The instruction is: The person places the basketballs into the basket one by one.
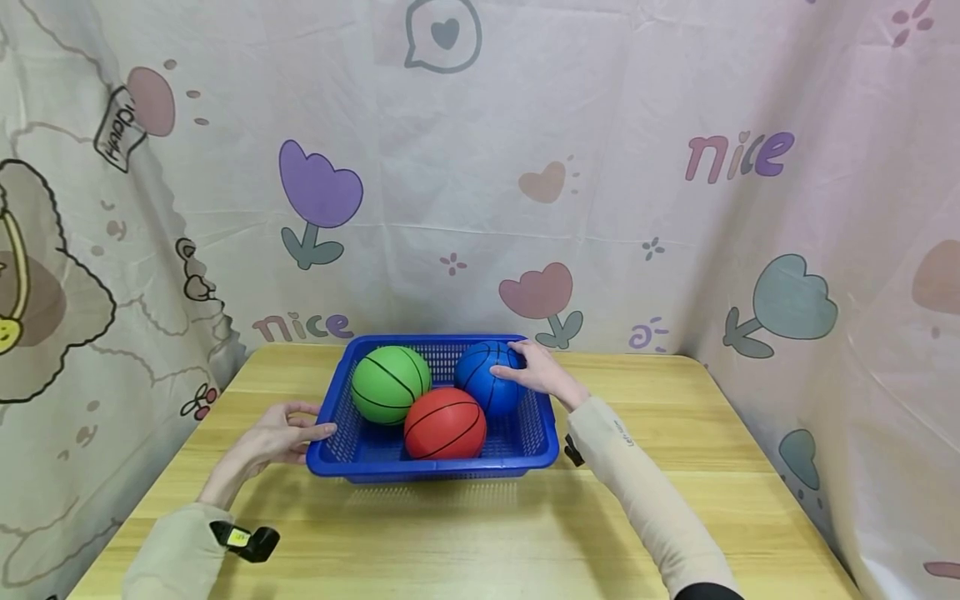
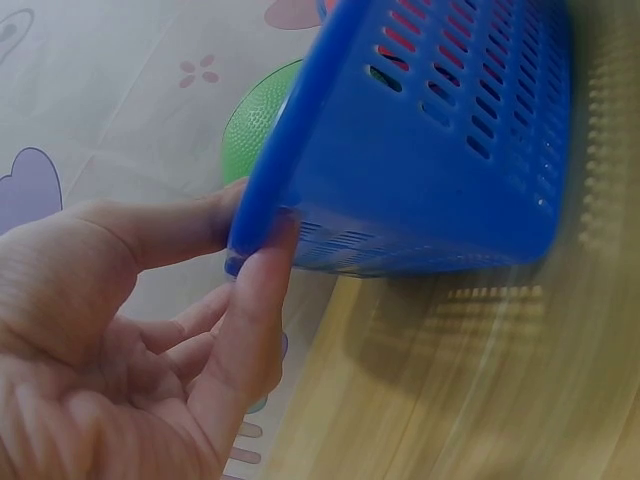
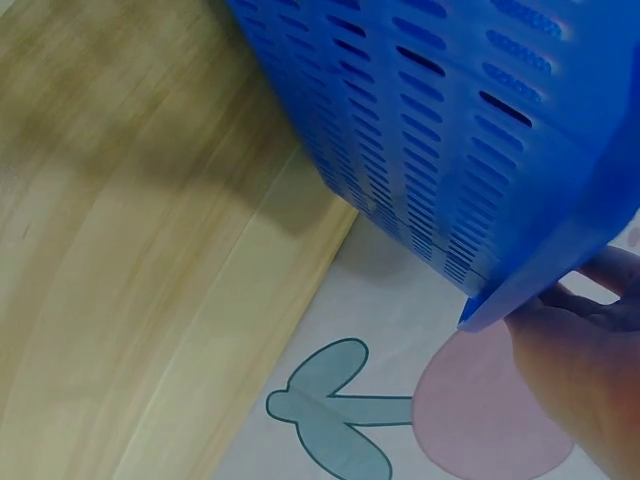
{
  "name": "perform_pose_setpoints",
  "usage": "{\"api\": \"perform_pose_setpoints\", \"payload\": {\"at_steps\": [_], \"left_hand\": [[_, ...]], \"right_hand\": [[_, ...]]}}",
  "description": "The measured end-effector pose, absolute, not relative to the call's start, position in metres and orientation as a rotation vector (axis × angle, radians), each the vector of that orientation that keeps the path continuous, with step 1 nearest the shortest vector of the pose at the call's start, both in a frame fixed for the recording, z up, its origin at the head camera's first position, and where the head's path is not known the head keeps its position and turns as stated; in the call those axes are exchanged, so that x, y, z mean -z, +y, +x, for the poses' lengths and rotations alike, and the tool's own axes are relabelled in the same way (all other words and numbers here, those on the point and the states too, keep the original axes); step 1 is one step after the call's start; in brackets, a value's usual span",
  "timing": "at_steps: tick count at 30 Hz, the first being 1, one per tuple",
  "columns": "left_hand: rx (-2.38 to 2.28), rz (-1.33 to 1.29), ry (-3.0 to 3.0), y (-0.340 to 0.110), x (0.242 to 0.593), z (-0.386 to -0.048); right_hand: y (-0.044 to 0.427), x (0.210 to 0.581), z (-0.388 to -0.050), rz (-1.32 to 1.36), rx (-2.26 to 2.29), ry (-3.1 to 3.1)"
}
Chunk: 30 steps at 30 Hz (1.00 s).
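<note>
A blue plastic basket [image 1: 435, 468] with slotted walls holds a green ball [image 1: 390, 385], a red ball [image 1: 446, 423] and a blue ball [image 1: 480, 377], each with black basketball lines. My left hand [image 1: 273, 437] pinches the basket's left rim; in the left wrist view the thumb lies on one side of the rim [image 2: 262, 190] and a finger on the other. Over the basket's right rim reaches my right hand [image 1: 542, 372], its thumb and fingers spread round the blue ball's right side. In the right wrist view, the basket wall hides most of those fingers.
Under the basket is a light wooden table [image 1: 637, 500]. Behind and at both sides hangs a pale curtain [image 1: 450, 167] printed with flowers and words. A black wrist strap with a small device [image 1: 251, 540] sits on the left sleeve.
</note>
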<state>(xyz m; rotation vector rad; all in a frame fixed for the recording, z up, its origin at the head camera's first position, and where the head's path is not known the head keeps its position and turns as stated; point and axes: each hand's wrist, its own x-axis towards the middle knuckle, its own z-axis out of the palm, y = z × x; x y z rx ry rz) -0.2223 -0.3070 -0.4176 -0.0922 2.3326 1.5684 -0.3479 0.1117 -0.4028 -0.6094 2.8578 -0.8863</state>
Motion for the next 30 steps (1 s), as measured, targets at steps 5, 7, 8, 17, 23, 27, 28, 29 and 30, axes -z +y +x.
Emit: {"api": "perform_pose_setpoints", "payload": {"at_steps": [5, 7, 8, 17, 23, 27, 28, 29, 30], "left_hand": [[-1.559, -0.092, 2.338, -0.308, 0.418, -0.2224], [-1.557, -0.091, 2.341, -0.3081, 0.4178, -0.2221], [-1.557, -0.091, 2.341, -0.3082, 0.4177, -0.2219], [-1.565, -0.088, 2.336, -0.3082, 0.4162, -0.2203], [-1.571, -0.093, 2.333, -0.3076, 0.4157, -0.22], [-1.57, -0.094, 2.337, -0.3065, 0.4156, -0.2202], [-1.573, -0.096, 2.337, -0.3062, 0.4155, -0.2204], [-1.573, -0.094, 2.337, -0.3059, 0.4155, -0.2206], [-1.576, -0.093, 2.336, -0.3058, 0.4155, -0.2209]], "right_hand": [[0.1123, 0.4038, -0.3478, -0.588, 0.918, 2.836], [0.1127, 0.4044, -0.3483, -0.582, 0.931, 2.827], [0.1129, 0.4047, -0.3487, -0.578, 0.939, 2.824], [0.1134, 0.407, -0.3514, -0.613, 0.979, 2.831], [0.1141, 0.4087, -0.3484, -0.645, 0.992, 2.875], [0.115, 0.4078, -0.3447, -0.666, 1.012, 2.891], [0.1152, 0.4076, -0.3441, -0.664, 1.018, 2.893], [0.1153, 0.4073, -0.3434, -0.66, 1.026, 2.892], [0.1154, 0.4073, -0.3431, -0.657, 1.027, 2.894]]}}
